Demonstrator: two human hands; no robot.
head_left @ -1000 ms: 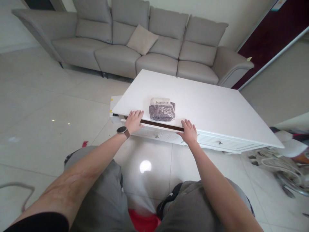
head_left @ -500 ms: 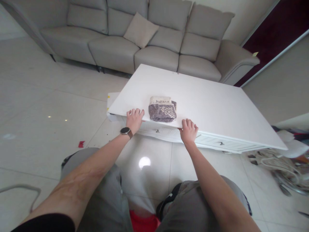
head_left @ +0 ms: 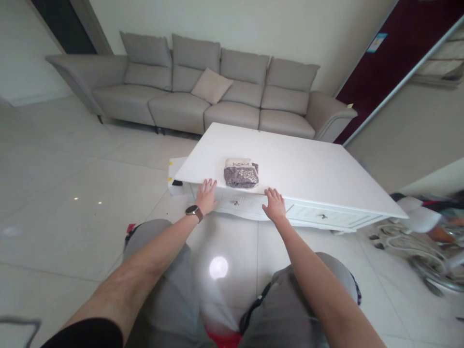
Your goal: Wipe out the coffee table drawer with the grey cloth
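A folded towel [head_left: 241, 176], purple-grey and cream with a pattern, lies near the front edge of the white coffee table [head_left: 290, 164]. To its left, my left hand [head_left: 206, 197] is at the table's front edge with its fingers stretched out and apart; a watch [head_left: 194, 211] is on that wrist. My right hand [head_left: 274, 205] is at the same edge, to the right of the towel, its fingers open and its thumb out to the side. Neither hand touches the towel or holds anything.
Behind the table stands a long grey sofa [head_left: 184, 108] with a beige cushion [head_left: 212, 86]. A white box [head_left: 176, 174] sits by the table's left end. Coiled cords [head_left: 406, 239] and other items lie on the floor at right. My knees are close below.
Both hands had their fingers curled over the table edge; now the fingers are straighter and the grip is loosened. The view has tilted up, showing more wall. The towel stays in place.
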